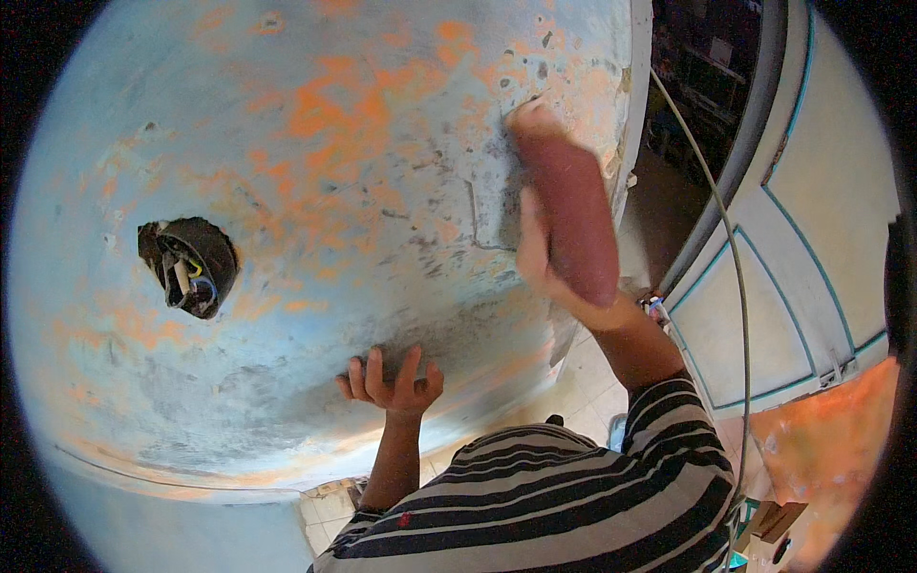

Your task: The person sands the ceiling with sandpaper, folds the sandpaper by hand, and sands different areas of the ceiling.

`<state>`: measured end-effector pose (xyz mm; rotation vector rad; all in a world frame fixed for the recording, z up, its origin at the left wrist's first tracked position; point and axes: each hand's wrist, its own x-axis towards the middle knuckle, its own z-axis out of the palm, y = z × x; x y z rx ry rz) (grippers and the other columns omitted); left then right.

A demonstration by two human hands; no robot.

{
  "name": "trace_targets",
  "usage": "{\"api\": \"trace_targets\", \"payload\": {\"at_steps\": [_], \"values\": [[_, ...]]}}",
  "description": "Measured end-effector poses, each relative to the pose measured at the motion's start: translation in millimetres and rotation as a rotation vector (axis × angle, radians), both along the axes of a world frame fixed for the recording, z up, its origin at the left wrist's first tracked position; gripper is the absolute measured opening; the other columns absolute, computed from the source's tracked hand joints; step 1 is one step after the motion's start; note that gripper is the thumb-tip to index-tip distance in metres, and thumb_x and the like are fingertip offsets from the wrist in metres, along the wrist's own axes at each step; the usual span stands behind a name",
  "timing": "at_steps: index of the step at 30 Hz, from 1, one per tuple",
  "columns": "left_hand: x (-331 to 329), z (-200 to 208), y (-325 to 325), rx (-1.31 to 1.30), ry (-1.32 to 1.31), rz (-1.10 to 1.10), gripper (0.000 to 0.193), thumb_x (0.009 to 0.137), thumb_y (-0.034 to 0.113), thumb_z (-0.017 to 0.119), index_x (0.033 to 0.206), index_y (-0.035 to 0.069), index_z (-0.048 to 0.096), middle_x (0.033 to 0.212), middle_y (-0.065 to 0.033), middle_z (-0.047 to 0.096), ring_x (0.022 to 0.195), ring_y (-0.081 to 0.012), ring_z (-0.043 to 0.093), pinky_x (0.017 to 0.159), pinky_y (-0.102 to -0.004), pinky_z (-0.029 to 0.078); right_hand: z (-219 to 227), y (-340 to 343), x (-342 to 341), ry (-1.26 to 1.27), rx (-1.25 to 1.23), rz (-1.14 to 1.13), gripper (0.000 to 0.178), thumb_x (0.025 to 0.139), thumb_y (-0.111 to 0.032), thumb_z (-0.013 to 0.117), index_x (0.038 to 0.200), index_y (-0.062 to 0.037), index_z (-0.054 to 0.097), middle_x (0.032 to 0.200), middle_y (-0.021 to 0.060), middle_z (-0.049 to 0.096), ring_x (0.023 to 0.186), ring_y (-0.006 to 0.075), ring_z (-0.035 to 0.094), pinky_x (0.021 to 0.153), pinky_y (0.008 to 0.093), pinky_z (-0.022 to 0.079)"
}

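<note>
My right hand (540,229) is raised against the upper right of a patchy blue and orange wall (315,181). It grips a long reddish-brown piece that looks like sandpaper (573,224), slightly blurred. Fingertips show at its upper end and the thumb along its left side; the rest of the fingers are hidden behind it. Lower down, my left hand (394,382) leans on the wall with its fingers apart and nothing in it. Beneath the right hand the wall surface is grey and scuffed, with a cracked outline.
Left of my hands, a round hole (196,267) in the wall holds loose wires. A cable (735,277) hangs down on the right, in front of a dark doorway (693,143) and a cream door (764,296) with blue-green trim. An opened cardboard box (772,525) sits at lower right.
</note>
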<state>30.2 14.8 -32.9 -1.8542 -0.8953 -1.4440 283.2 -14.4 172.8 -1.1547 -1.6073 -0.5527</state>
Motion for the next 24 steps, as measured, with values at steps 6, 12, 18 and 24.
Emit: {"api": "trace_targets", "payload": {"at_steps": [6, 12, 18, 24], "values": [[3, 3, 2, -0.001, 0.024, -0.007, 0.032, 0.087, 0.050, 0.061, 0.105, 0.024, 0.064, 0.137, -0.0158, 0.044, 0.133, -0.0401, 0.032, 0.108, -0.0628, 0.018, -14, 11, 4, -0.046, 0.069, 0.048, 0.053, 0.090, -0.009, 0.044, 0.142, -0.0040, 0.042, 0.145, 0.0148, 0.045, 0.138, 0.0307, 0.038, 0.115, 0.0396, 0.026], [3, 5, 4, -0.039, 0.013, 0.030, 0.033, 0.087, 0.051, 0.061, 0.104, 0.022, 0.064, 0.138, -0.0168, 0.042, 0.134, -0.0393, 0.031, 0.109, -0.0626, 0.017, -12, 10, 4, -0.024, -0.081, 0.067, 0.051, 0.095, -0.010, 0.042, 0.146, -0.0039, 0.035, 0.148, 0.0133, 0.043, 0.139, 0.0267, 0.037, 0.117, 0.0381, 0.022], [2, 10, 6, -0.021, 0.017, -0.021, 0.034, 0.088, 0.051, 0.061, 0.103, 0.021, 0.065, 0.138, -0.0168, 0.041, 0.136, -0.0392, 0.029, 0.109, -0.0621, 0.017, -24, 23, 26, -0.104, 0.066, 0.030, 0.049, 0.093, -0.007, 0.048, 0.141, 0.0004, 0.042, 0.143, 0.0189, 0.046, 0.134, 0.0329, 0.042, 0.113, 0.0413, 0.028], [3, 5, 8, -0.012, 0.030, 0.006, 0.033, 0.089, 0.051, 0.060, 0.103, 0.021, 0.064, 0.138, -0.0168, 0.041, 0.136, -0.0394, 0.028, 0.109, -0.0617, 0.017, -30, 7, 19, 0.098, -0.240, 0.460, 0.052, 0.097, -0.014, 0.043, 0.148, -0.0033, 0.032, 0.152, 0.0126, 0.036, 0.141, 0.0252, 0.032, 0.120, 0.0384, 0.017]]}}
